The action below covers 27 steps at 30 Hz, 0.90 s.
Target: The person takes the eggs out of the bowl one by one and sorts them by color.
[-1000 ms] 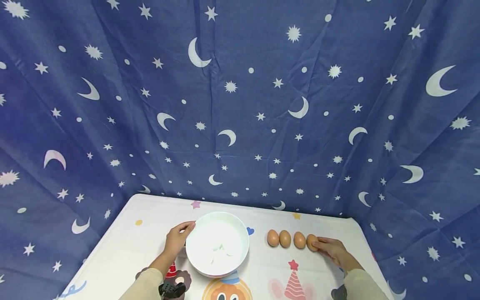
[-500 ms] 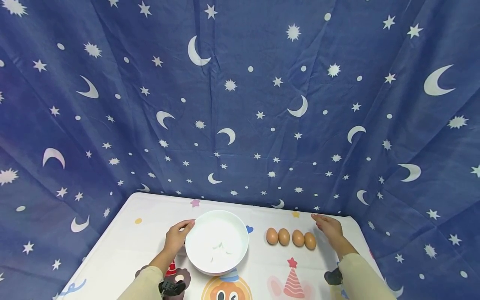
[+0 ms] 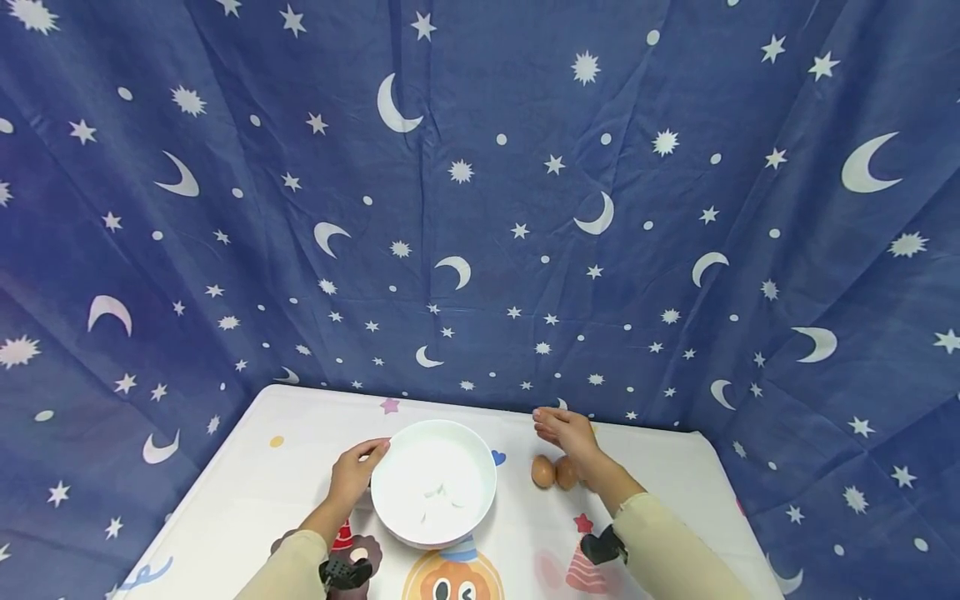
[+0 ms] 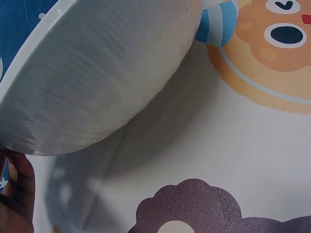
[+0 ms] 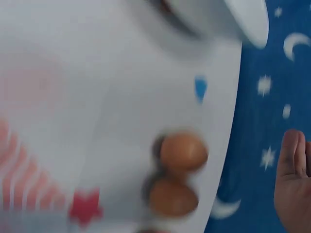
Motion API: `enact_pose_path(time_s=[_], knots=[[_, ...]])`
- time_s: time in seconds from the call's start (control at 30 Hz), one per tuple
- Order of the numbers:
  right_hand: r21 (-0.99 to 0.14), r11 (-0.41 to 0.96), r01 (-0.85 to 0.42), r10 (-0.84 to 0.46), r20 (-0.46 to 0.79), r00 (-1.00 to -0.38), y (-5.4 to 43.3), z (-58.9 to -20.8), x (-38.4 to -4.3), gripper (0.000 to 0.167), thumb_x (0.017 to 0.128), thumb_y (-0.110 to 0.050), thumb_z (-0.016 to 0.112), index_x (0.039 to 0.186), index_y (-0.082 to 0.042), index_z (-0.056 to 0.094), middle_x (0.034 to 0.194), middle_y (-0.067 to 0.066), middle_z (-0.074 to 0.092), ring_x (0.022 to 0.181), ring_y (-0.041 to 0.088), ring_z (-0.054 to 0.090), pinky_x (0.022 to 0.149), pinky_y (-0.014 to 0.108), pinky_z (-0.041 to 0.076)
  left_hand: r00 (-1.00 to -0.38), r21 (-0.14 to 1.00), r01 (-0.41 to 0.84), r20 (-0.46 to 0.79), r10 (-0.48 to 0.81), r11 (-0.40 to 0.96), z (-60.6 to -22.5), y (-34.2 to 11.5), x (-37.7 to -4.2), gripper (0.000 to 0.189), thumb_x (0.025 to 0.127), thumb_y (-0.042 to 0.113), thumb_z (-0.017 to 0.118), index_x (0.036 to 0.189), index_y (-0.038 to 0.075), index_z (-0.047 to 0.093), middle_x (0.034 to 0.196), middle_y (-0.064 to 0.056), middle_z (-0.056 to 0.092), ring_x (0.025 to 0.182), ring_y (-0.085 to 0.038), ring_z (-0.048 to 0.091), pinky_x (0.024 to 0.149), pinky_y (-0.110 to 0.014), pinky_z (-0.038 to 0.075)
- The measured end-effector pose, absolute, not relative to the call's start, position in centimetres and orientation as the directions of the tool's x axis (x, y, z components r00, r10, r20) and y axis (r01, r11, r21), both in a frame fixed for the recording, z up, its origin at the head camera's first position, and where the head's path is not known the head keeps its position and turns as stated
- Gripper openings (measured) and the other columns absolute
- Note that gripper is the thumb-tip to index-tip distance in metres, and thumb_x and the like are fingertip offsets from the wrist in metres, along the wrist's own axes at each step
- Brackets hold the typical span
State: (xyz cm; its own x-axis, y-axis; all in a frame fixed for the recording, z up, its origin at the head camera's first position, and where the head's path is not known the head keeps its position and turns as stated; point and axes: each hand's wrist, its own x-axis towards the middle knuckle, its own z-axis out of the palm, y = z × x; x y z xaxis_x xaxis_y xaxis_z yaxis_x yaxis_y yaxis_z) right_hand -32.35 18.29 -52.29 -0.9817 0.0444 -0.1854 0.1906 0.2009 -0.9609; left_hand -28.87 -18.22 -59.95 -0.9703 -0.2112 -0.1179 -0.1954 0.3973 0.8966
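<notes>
A large white bowl stands left of centre on the table, with small pale shapes at its bottom. My left hand holds the bowl by its left rim, thumb near the edge and fingers against the outer wall. In the left wrist view those fingers are at the rim, while the wall fills the upper left. My right hand is raised just behind a row of brown eggs, fingers extended and nothing in them. Two eggs show plainly; my right hand and forearm hide the others. The right wrist view shows two blurred eggs.
A white cloth with cartoon prints covers the table. Its far edge meets a blue curtain with moons and stars, which also hangs on both sides. A dark wrist device sits below my right sleeve.
My right hand has left the rightmost egg, lifted back, then swung left over the row. That egg stays in line with the others. My left hand and the bowl hold still.
</notes>
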Motion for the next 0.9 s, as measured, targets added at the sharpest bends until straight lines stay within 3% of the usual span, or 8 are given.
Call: enact_pose_path(time_s=[0.4,0.7,0.9], knots=[[-0.981,0.126,0.146,-0.195,-0.169,-0.966,8.4,-53.4,-30.3,0.051,0.091,-0.022,0.072,0.128,0.01,0.058,0.119,0.019,0.068,0.112,0.03,0.066,0.093,0.031,0.054,-0.968,0.898,-0.201,-0.121,-0.22,0.391,-60.0,-18.1,-28.8,0.049,0.095,0.047,0.061,0.124,0.008,0.068,0.12,-0.014,0.065,0.089,-0.018,0.062,0.065,-0.02,0.052],[-0.959,0.27,0.087,-0.215,-0.148,-0.965,6.0,-55.4,-29.8,0.049,0.086,-0.02,0.077,0.127,0.003,0.062,0.122,0.017,0.067,0.113,0.028,0.065,0.099,0.038,0.051,-0.966,0.897,-0.206,-0.124,-0.225,0.391,-59.9,-18.2,-28.6,0.049,0.096,0.046,0.061,0.124,0.006,0.067,0.122,-0.016,0.065,0.093,-0.02,0.063,0.066,-0.02,0.053],[-0.935,0.353,0.036,-0.229,-0.124,-0.965,5.6,-56.1,-29.8,0.049,0.08,-0.012,0.082,0.123,0.005,0.064,0.12,0.019,0.068,0.109,0.03,0.066,0.091,0.035,0.055,-0.966,0.9,-0.211,-0.132,-0.222,0.381,-59.8,-18.1,-28.7,0.047,0.096,0.044,0.061,0.125,0.007,0.067,0.122,-0.016,0.065,0.089,-0.017,0.063,0.066,-0.021,0.053]])
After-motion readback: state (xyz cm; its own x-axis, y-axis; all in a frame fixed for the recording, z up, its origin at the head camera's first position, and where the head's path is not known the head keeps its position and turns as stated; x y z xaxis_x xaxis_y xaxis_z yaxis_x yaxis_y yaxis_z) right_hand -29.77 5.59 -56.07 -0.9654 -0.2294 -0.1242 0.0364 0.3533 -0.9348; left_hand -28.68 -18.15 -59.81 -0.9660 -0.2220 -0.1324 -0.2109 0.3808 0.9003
